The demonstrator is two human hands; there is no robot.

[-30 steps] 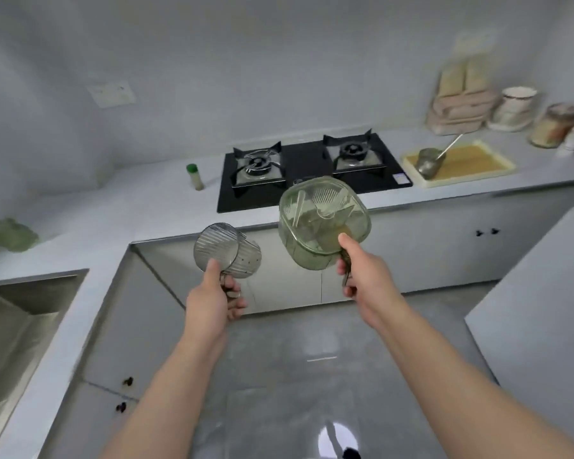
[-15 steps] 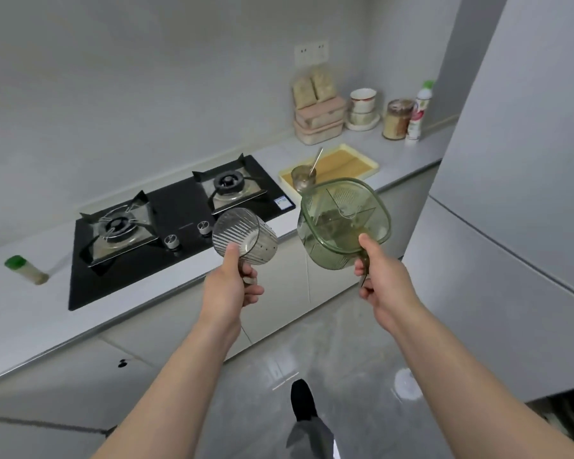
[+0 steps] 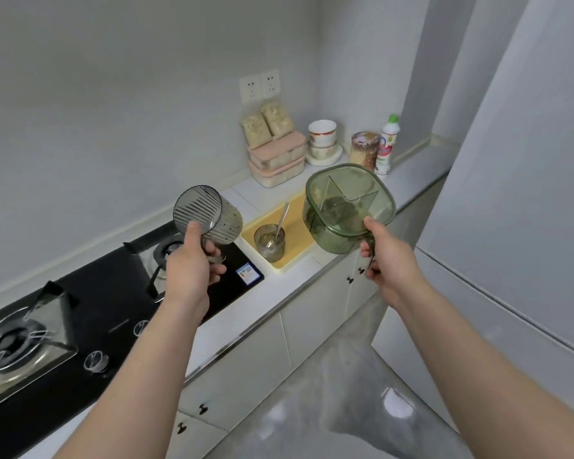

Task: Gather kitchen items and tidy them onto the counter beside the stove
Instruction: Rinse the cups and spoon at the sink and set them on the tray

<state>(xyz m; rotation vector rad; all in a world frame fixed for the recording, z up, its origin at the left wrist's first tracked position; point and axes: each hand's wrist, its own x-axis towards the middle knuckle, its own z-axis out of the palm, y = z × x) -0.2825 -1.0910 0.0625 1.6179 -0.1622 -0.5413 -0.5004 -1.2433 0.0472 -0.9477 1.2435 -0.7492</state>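
My left hand [image 3: 193,263] grips a clear ribbed cup [image 3: 209,215] by its side, tilted with the mouth toward me, over the right end of the black gas stove [image 3: 90,313]. My right hand [image 3: 390,263] holds a green see-through divided container [image 3: 345,207] by its rim and handle, above the white counter [image 3: 279,293] right of the stove. Below and between both items lies a yellow tray [image 3: 295,223] carrying a glass with a spoon [image 3: 269,241].
Further back on the counter stand stacked pink lidded boxes [image 3: 277,160] with two food packets on top, stacked bowls [image 3: 322,140], a jar [image 3: 364,150] and a green-capped bottle [image 3: 387,144]. A tall grey cabinet face [image 3: 527,193] rises on the right. White cupboard doors run below the counter.
The view has swung right and closer to the counter. Both hands, still holding the cup and the green container, have moved toward the yellow tray and the counter right of the stove.
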